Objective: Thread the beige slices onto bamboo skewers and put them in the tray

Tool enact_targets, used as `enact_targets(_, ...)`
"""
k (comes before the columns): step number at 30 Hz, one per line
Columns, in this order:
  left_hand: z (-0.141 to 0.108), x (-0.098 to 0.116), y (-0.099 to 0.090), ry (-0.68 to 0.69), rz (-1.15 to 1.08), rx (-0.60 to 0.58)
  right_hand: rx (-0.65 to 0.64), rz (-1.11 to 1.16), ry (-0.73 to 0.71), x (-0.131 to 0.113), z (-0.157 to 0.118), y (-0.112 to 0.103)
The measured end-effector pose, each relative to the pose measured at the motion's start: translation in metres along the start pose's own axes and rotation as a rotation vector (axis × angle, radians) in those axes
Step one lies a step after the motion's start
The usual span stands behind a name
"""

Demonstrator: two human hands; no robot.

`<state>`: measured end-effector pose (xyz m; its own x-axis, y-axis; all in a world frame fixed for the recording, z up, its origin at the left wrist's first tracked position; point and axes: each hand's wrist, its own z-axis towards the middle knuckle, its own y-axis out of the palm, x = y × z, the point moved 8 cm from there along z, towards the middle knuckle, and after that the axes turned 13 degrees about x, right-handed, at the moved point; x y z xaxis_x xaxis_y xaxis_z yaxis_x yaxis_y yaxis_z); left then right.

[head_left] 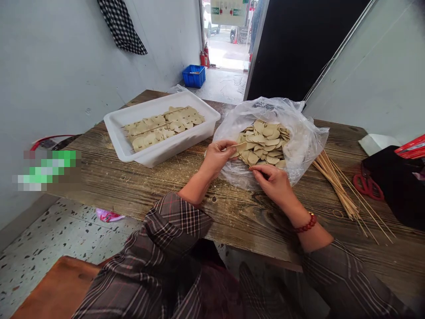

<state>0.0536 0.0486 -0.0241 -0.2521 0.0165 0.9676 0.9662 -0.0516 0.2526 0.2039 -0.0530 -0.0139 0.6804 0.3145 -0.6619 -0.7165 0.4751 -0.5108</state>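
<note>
My left hand (pixel 217 155) is closed on a thin beige slice (pixel 239 148), pinched between thumb and fingers. Opposite it, my right hand (pixel 272 179) pinches a thin wooden skewer (pixel 246 162) that points toward the slice; whether the tip has pierced it I cannot tell. Both hands are over the near edge of a clear plastic bag (pixel 300 141), opened out around a heap of similar slices (pixel 264 137). To the left, a white plastic tub (pixel 166 153) contains slices threaded on skewers (pixel 159 128), lying in rows.
Loose skewers (pixel 338 190) lie on the wooden table (pixel 186 177) right of the bag. Red-handled scissors (pixel 368 184) and a black bag (pixel 392 186) are at the far right. Beyond the table, a blue crate (pixel 194 76) stands on the floor near the doorway.
</note>
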Motion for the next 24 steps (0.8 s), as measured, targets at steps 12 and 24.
enact_targets(12, -0.004, -0.010, 0.006, -0.096, -0.095, -0.019, 0.032, -0.022, -0.046, -0.006, 0.001, -0.004)
enact_targets(24, -0.006, -0.009, 0.004, -0.250, -0.235, -0.021, 0.056, 0.018, -0.122, -0.017, 0.001, -0.007)
